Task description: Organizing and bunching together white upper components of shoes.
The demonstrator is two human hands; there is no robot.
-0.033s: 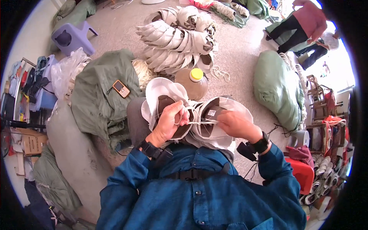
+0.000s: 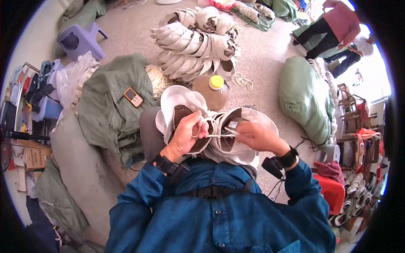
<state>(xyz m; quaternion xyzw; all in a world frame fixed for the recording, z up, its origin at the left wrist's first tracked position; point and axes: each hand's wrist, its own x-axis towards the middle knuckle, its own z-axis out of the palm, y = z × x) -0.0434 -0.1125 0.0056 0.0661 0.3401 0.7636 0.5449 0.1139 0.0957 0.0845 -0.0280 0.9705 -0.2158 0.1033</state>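
Note:
Two bundles of pale, cap-like fabric pieces with brown linings rest on my lap, a left bundle (image 2: 179, 95) with a wide rounded flap and a right bundle (image 2: 240, 155). My left hand (image 2: 185, 133) is closed in a pinch over the left bundle, gripping a white cord (image 2: 218, 135). Over the right bundle, my right hand (image 2: 259, 137) also has its fingers closed on this cord, which runs between both hands. The right fingers are slightly blurred. A small white label (image 2: 232, 125) shows inside the right bundle.
A jug with a yellow lid (image 2: 216, 82) stands just beyond my lap. Farther out lie nested rows of the pale pieces (image 2: 185, 46). A phone (image 2: 133, 97) lies on a green sack (image 2: 105, 84) at left. Right are a stuffed green sack (image 2: 301, 101), a red stool (image 2: 331, 194) and two people.
My right hand has shifted slightly to the left along the cord, and its fingers have moved. My left hand stays in place.

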